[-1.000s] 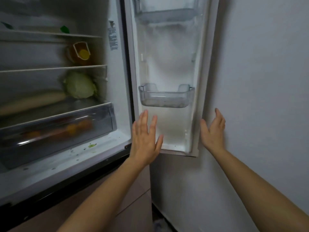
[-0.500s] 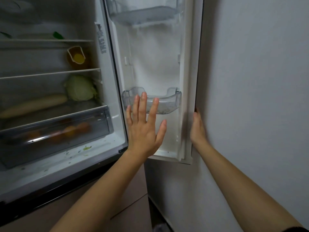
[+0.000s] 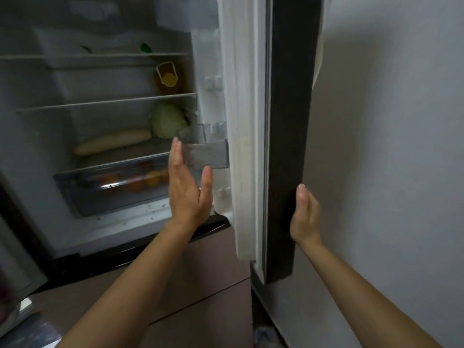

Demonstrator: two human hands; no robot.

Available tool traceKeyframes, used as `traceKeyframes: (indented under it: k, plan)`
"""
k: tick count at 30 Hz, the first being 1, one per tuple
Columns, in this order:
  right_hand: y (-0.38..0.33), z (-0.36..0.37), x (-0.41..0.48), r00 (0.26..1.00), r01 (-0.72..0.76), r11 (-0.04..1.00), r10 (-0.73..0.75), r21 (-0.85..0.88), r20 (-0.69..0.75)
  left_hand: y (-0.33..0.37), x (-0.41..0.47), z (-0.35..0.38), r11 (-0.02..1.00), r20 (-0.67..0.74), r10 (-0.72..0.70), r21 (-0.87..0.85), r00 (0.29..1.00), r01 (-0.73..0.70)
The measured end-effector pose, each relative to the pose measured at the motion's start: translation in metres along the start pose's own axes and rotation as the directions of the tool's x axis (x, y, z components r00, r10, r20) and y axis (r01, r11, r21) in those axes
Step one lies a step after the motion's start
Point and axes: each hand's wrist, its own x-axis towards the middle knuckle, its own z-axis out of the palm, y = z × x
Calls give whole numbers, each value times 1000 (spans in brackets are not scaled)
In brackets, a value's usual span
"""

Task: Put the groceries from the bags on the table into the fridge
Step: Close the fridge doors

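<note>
Fridge fills the left and centre, cavity lit and stocked. Fridge door stands edge-on just right of centre, dark outer face toward the wall, white liner and gasket toward the cavity. Judgement: closing step in hand, door part-way swung, groceries look mostly stowed; no bags in view, so can't confirm none are left.

Inside, top to bottom: shelves, crisper drawer low down with orange produce, blurred. Above the drawer a pale long vegetable lies flat, cabbage just right of it. One shelf up, a yellow-capped container. Clear door bin on the liner, looks empty.

Left hand open and flat, fingers together, thumb spread, at the near edge of the door bin; touching or just short, can't tell. Holding nothing. Right hand loosely curled against the door's dark outer face, thumb up on it, wrapped round nothing.

Next move, judged: right hand pushes the door leftward to seal; left hand must clear out of the gap first or it gets pinched.
</note>
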Motion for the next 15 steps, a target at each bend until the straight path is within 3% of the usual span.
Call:
traceKeyframes:
  k: [4,7,12,15]
  plan:
    - [4,51,-40,982,72,997,-70,-4,177,-12,-1,-42,989,-40,-144,26,989,146]
    - [4,81,-58,929,159,986,-130,-55,346,-16,0,-68,976,-61,-217,7,974,218]
    - [21,128,-64,790,339,911,-139,-236,597,-29,0,-93,969,-17,-232,-96,973,229]
    - [38,152,-59,688,514,787,-143,-339,712,-51,0,-95,961,74,-275,-22,959,277]
